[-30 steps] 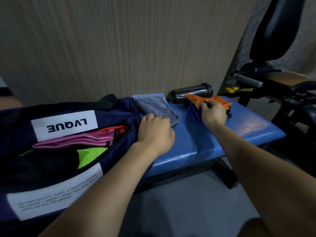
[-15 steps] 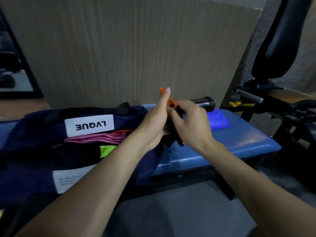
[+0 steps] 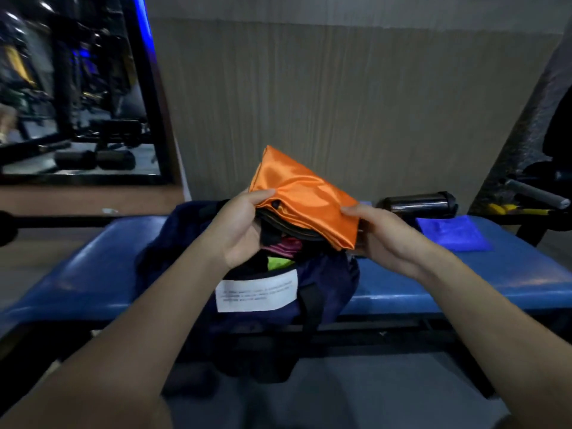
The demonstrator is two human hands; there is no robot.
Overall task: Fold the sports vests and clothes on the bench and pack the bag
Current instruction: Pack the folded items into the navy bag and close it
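Orange vest (image 3: 305, 198), folded flat, hangs tilted directly above the open mouth of the navy bag (image 3: 263, 292) on the blue table (image 3: 464, 289), long axis sloping down to the right. Left hand (image 3: 244, 227) pinches its upper-left edge; right hand (image 3: 380, 233) grips the lower-right corner, so the drop is straight down.

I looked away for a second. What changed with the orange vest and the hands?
The orange vest left the bench; both hands, left and right, now hold it above the open bag. Blue cloth and bottle stayed on the bench.
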